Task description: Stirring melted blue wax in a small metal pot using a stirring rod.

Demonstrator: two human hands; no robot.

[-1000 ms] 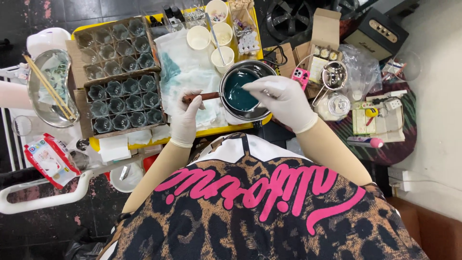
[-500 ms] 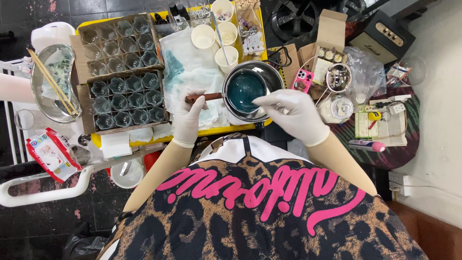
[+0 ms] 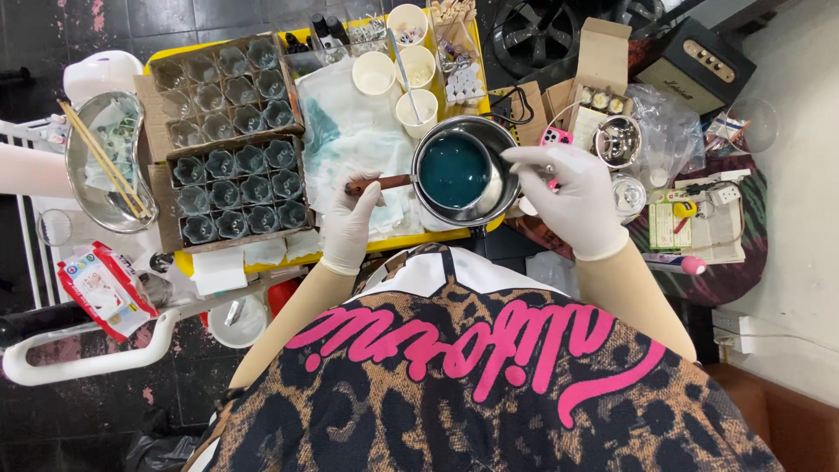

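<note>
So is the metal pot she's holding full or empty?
Partly full. The pot holds dark teal liquid covering its bottom, well below the rim. It sits level, left hand on its handle.

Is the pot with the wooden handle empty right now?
No, the pot holds dark teal liquid, and the left hand grips its handle.

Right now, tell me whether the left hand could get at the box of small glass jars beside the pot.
Probably yes. The left hand grips the pot's wooden handle, and the box of glass jars lies just beyond it with nothing between; it would have to let go of the handle first.
</note>
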